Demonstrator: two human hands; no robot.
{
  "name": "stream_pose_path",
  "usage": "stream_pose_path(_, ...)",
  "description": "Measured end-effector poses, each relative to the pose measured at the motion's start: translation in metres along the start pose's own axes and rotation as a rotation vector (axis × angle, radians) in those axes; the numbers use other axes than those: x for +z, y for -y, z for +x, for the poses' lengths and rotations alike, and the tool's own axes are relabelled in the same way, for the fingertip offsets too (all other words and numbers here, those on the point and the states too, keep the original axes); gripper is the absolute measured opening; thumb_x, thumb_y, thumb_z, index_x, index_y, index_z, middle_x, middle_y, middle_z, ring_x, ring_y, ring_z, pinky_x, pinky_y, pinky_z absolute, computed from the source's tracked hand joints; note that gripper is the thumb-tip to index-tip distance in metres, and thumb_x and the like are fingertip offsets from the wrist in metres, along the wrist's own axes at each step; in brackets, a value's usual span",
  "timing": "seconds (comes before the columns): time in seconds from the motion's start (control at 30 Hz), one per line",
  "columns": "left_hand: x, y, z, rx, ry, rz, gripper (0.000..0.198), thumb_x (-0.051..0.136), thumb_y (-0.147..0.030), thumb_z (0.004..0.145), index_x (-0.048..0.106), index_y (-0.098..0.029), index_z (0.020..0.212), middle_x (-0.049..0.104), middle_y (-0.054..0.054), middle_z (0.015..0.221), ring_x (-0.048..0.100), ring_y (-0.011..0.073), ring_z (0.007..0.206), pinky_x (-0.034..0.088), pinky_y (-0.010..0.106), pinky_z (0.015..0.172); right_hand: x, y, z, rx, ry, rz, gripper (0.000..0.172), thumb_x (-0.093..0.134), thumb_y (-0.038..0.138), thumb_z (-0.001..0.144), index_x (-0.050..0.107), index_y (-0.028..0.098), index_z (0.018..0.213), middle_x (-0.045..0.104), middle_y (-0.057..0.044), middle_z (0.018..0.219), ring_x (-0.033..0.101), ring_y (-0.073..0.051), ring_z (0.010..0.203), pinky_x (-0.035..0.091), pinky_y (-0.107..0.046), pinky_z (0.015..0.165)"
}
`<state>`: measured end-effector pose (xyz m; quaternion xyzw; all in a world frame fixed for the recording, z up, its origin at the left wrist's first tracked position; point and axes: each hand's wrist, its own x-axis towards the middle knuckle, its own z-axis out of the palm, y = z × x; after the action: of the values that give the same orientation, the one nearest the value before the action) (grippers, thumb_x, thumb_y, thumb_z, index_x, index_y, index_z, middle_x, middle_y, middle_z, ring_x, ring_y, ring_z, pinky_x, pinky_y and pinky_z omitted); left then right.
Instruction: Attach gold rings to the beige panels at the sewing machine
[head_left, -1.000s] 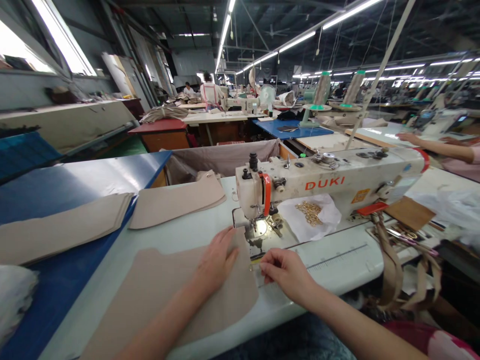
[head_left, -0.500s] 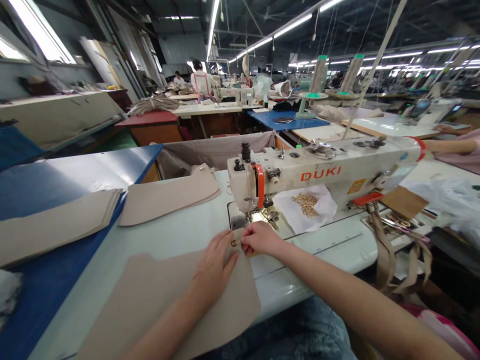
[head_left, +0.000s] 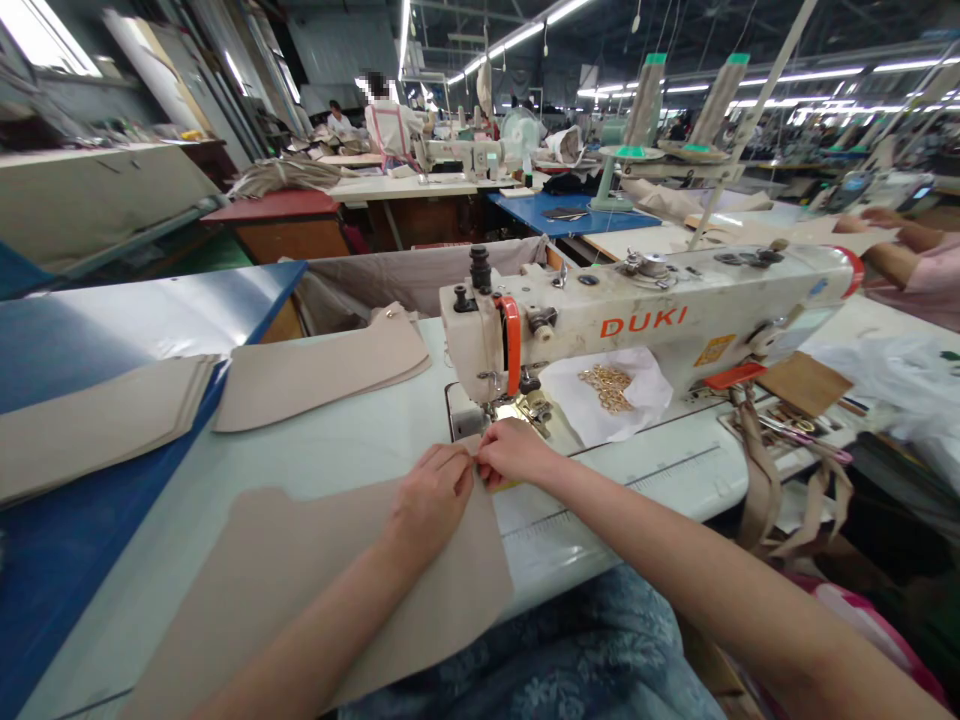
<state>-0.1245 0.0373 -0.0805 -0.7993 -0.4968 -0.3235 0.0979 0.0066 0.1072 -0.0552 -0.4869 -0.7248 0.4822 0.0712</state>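
Observation:
A large beige fabric panel (head_left: 300, 560) lies on the sewing table, its upper right corner close in front of the needle area of the sewing machine (head_left: 570, 320). My left hand (head_left: 429, 505) rests on that corner with its fingers curled in, pinching at the panel's edge. Against it, my right hand (head_left: 514, 453) is closed in a pinch on a small beige strap tab at the same corner. Both sets of fingertips nearly touch and cover the tab and its gold ring. Gold rings (head_left: 606, 388) lie in a heap on white paper (head_left: 559, 385) under the machine arm.
Stacked beige panels lie left of the machine (head_left: 322, 375) and on the blue table (head_left: 97, 420). Beige straps (head_left: 761, 480) and scissors (head_left: 799, 435) are at the right. A co-worker's hands (head_left: 892, 235) hold material behind the machine. Thread cones (head_left: 645, 105) stand beyond.
My left hand has gone from lying flat to curled fingers at the tab, covering the gold ring seen before. My right hand keeps its pinch. The co-worker's hands at right have come into view.

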Motion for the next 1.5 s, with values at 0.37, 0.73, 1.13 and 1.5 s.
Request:
stream_pose_path(0.37,0.001,0.001,0.001,-0.007,0.019,-0.001,0.015,0.047,-0.009,0.082,0.057,-0.017,0.076,0.067,0.006,0.078,0.061,0.0190,0.075,0.054,0.033,0.072,-0.008,-0.025,-0.049,-0.387,-0.183,-0.393,0.014,0.053,0.013,0.085,0.067,0.017,0.084,0.067,-0.006,0.091,0.058,-0.019,0.091,0.042,-0.029,0.082)
stream_pose_path(0.73,0.001,0.002,0.000,-0.009,0.044,-0.039,0.019,0.043,-0.011,0.086,0.059,-0.018,0.080,0.067,0.005,0.080,0.061,0.0182,0.079,0.053,0.033,0.076,-0.006,-0.047,-0.077,-0.943,-0.162,-0.944,0.020,0.045,0.018,0.095,0.055,0.014,0.112,0.062,-0.009,0.103,0.052,-0.019,0.099,0.042,-0.033,0.087)
stream_pose_path(1.13,0.000,0.007,0.001,0.021,0.086,-0.028,0.019,0.043,-0.016,0.089,0.060,-0.018,0.081,0.067,0.004,0.079,0.061,0.0182,0.078,0.052,0.033,0.076,-0.013,-0.044,-0.076,-1.074,-0.073,-0.986,0.017,0.048,0.016,0.094,0.062,0.015,0.084,0.063,-0.006,0.093,0.052,-0.017,0.087,0.042,-0.030,0.081)
stream_pose_path(1.5,-0.001,0.005,0.000,0.008,0.095,-0.020,0.021,0.043,-0.015,0.088,0.062,-0.018,0.080,0.068,0.005,0.080,0.061,0.0187,0.079,0.053,0.034,0.078,0.005,-0.043,-0.066,-1.054,-0.234,-0.916,0.016,0.046,0.018,0.094,0.058,0.016,0.085,0.060,-0.006,0.091,0.051,-0.018,0.092,0.040,-0.034,0.090)
